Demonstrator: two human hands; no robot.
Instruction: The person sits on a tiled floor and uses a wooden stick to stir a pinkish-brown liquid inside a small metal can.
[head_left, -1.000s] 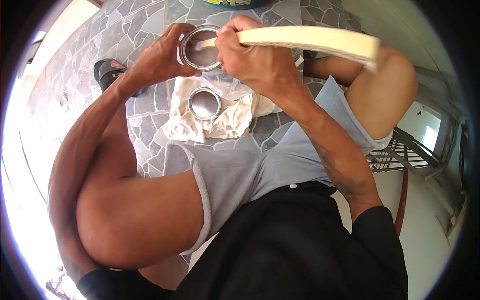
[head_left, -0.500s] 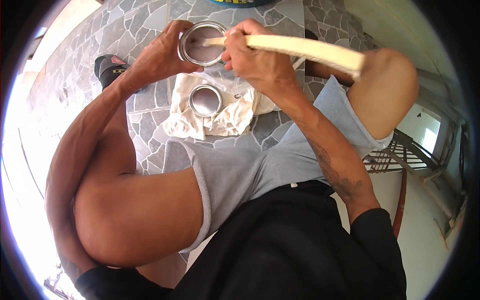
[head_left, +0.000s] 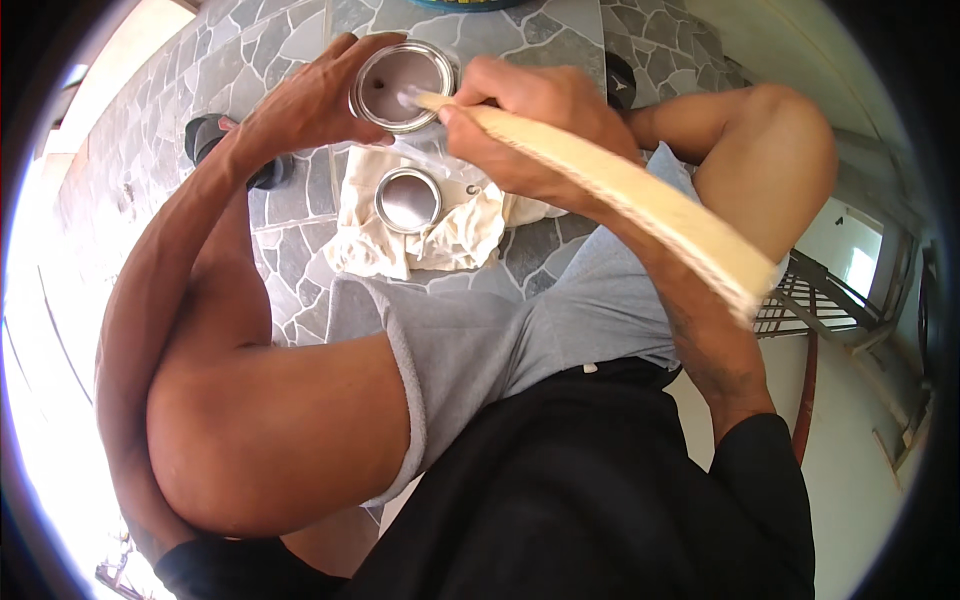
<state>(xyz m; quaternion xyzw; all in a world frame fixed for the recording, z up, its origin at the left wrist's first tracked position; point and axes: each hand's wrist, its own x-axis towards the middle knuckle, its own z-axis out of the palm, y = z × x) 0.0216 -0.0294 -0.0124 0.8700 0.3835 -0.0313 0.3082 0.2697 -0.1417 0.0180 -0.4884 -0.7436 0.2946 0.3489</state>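
Observation:
My left hand (head_left: 318, 98) wraps round the left side of an open metal can (head_left: 400, 128), its thumb at the near side. Inside the can is a greyish-pink liquid that looks like paint. Closed round a flat pale wooden stick (head_left: 640, 195), my right hand (head_left: 545, 105) sits at the can's right side. The stick's whitish, wet-looking tip is over or in the liquid; I cannot tell how deep. Its wide end slants back over my right forearm. Nearer to me, a round silver lid (head_left: 407, 200) lies on a crumpled cream cloth (head_left: 362, 248).
The ground is grey stone-pattern tile (head_left: 285, 215). At the far edge shows part of a blue round container (head_left: 470, 5). My bent legs frame the work, with a dark shoe (head_left: 207, 135) at the left. A metal rack (head_left: 815, 300) stands to the right.
The stick's wide end has swung toward me, from nearly level to a steep slant, as my right wrist turned. My left hand still holds the can, shifted only slightly.

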